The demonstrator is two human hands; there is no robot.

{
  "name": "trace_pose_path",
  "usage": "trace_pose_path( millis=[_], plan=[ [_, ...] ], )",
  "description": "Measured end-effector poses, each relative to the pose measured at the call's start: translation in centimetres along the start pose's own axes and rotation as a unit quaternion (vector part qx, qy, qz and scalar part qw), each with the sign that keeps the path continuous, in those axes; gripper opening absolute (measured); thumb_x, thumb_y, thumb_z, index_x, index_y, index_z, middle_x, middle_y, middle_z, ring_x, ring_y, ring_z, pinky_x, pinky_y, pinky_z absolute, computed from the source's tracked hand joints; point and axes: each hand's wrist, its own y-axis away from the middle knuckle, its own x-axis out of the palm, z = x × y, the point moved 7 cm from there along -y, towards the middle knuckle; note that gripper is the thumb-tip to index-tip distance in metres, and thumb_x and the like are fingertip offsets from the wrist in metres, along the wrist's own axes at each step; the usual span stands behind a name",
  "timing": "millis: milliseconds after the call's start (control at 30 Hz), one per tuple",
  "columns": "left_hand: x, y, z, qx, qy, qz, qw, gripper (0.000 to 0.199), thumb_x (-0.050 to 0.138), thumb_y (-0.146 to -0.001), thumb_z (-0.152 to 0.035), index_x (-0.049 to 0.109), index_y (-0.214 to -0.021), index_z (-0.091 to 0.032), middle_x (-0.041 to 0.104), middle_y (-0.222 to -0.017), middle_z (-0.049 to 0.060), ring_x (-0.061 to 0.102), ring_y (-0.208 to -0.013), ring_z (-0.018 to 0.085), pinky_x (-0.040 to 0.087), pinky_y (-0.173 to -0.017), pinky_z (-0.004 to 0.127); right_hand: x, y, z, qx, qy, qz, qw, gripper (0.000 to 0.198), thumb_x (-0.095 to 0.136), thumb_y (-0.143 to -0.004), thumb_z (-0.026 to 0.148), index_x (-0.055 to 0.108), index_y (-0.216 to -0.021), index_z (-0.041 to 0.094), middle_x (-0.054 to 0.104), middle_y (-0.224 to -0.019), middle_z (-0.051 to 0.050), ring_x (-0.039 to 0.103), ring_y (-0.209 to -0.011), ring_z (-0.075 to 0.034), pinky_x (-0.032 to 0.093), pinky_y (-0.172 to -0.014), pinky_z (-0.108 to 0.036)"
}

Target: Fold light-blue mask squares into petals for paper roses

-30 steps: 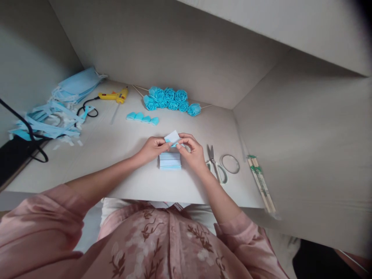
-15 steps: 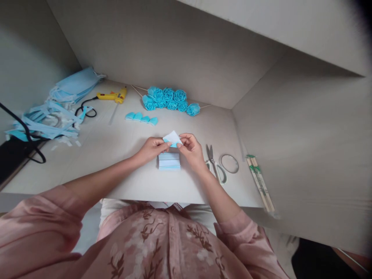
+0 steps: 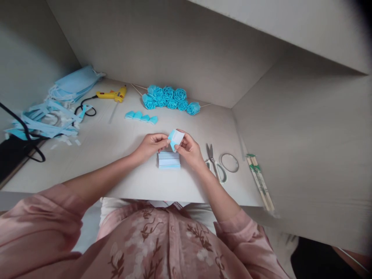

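Observation:
Between my hands is a small piece of face-mask fabric (image 3: 178, 137), white on one face, with blue folded edges. My right hand (image 3: 190, 151) pinches it from the right, thumb at its lower edge. The fingers of my left hand (image 3: 152, 146) are closed on its left corner. Just below, a stack of pleated light-blue mask pieces (image 3: 169, 160) lies on the table. Beyond my hands, a row of several folded blue petals (image 3: 141, 117) lies to the left. Part of my right fingers is hidden behind the fabric.
Several blue fabric roses (image 3: 167, 99) on sticks lie at the back. A yellow glue gun (image 3: 112, 95), cut mask strips (image 3: 43, 121) and masks (image 3: 75, 83) are left. Scissors (image 3: 213, 159), a wire ring (image 3: 229, 162) and packaged sticks (image 3: 260, 182) are right.
The fabric piece has turned in my fingers and tilted, with its white part now to the right and its blue fold to the left. My right hand has shifted slightly.

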Motion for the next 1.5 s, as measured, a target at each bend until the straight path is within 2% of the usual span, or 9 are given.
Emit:
trace_pose_path(
  millis=[167,533,700,833,933,1067,1267,1367,1500],
  plan=[
    [-0.1,0.0,0.2,0.003,-0.016,-0.003,1.0,0.028,0.069,-0.072,-0.042,0.062,-0.069,-0.014,0.051,-0.059,-0.003,0.041,-0.053,0.007,0.032,-0.052,0.021,0.1,0.1,-0.2,0.026,-0.034,0.009,0.999,0.07,0.075,-0.073,0.049,0.05,-0.133,0.024,0.067,-0.109,-0.007,0.064,-0.096,-0.02,0.054,-0.083,-0.033],
    [0.5,0.1,-0.1,-0.001,-0.016,0.024,1.0,0.034,0.068,-0.075,-0.047,0.064,-0.069,-0.014,0.057,-0.062,-0.001,0.046,-0.056,0.009,0.037,-0.054,0.021,-0.4,0.1,0.1,0.007,-0.026,-0.029,0.999,0.043,0.074,-0.075,0.04,0.062,-0.112,0.022,0.068,-0.092,-0.002,0.062,-0.084,-0.016,0.051,-0.08,-0.031],
    [0.3,0.2,-0.1,0.014,-0.036,0.017,0.999,0.036,0.066,-0.078,-0.046,0.065,-0.064,-0.013,0.06,-0.061,0.0,0.047,-0.055,0.009,0.038,-0.056,0.021,-0.2,0.2,0.4,0.016,-0.027,-0.025,0.999,0.041,0.076,-0.073,0.043,0.063,-0.105,0.021,0.067,-0.086,-0.001,0.06,-0.078,-0.015,0.05,-0.074,-0.03],
    [0.5,0.2,0.0,0.0,-0.054,0.026,0.998,0.035,0.066,-0.076,-0.045,0.066,-0.064,-0.013,0.06,-0.058,0.001,0.048,-0.053,0.009,0.038,-0.054,0.021,-0.5,0.3,0.7,0.026,-0.015,-0.039,0.999,0.042,0.078,-0.069,0.046,0.064,-0.1,0.021,0.067,-0.087,-0.001,0.059,-0.077,-0.014,0.049,-0.074,-0.029],
    [1.0,0.3,-0.1,0.0,-0.087,0.044,0.995,0.034,0.066,-0.075,-0.044,0.064,-0.062,-0.013,0.057,-0.054,0.0,0.046,-0.05,0.009,0.035,-0.051,0.02,-1.0,0.4,1.2,0.01,0.008,-0.064,0.998,0.035,0.077,-0.07,0.045,0.066,-0.093,0.021,0.067,-0.089,-0.002,0.059,-0.079,-0.014,0.048,-0.074,-0.029],
    [1.3,0.4,-0.1,0.01,-0.113,0.058,0.992,0.035,0.066,-0.075,-0.045,0.063,-0.06,-0.013,0.054,-0.051,-0.002,0.044,-0.048,0.008,0.032,-0.048,0.02,-1.1,0.5,1.5,-0.004,0.009,-0.078,0.997,0.022,0.074,-0.074,0.04,0.065,-0.082,0.021,0.064,-0.079,0.0,0.057,-0.073,-0.013,0.046,-0.072,-0.028],
    [0.9,0.3,0.3,-0.012,-0.056,0.043,0.997,0.036,0.066,-0.075,-0.048,0.07,-0.076,-0.012,0.056,-0.054,-0.001,0.047,-0.049,0.009,0.037,-0.049,0.021,-1.2,0.5,1.3,-0.014,-0.003,-0.084,0.996,0.016,0.072,-0.076,0.034,0.064,-0.083,0.021,0.062,-0.077,0.002,0.055,-0.069,-0.011,0.045,-0.068,-0.026],
    [0.7,0.3,0.3,-0.016,-0.04,0.036,0.998,0.036,0.067,-0.075,-0.047,0.068,-0.07,-0.012,0.055,-0.053,-0.001,0.047,-0.049,0.009,0.037,-0.048,0.021,-1.3,0.5,1.5,-0.027,0.021,-0.083,0.996,0.013,0.07,-0.078,0.031,0.064,-0.085,0.022,0.062,-0.079,0.002,0.055,-0.071,-0.012,0.045,-0.068,-0.026],
    [0.7,0.3,0.0,-0.013,-0.029,0.038,0.999,0.039,0.066,-0.077,-0.048,0.063,-0.061,-0.013,0.054,-0.052,-0.001,0.047,-0.05,0.008,0.036,-0.05,0.021,-1.1,0.6,2.5,-0.078,0.085,-0.066,0.991,0.005,0.063,-0.078,0.018,0.065,-0.081,0.022,0.062,-0.083,0.0,0.058,-0.079,-0.013,0.045,-0.072,-0.026]
  ],
)
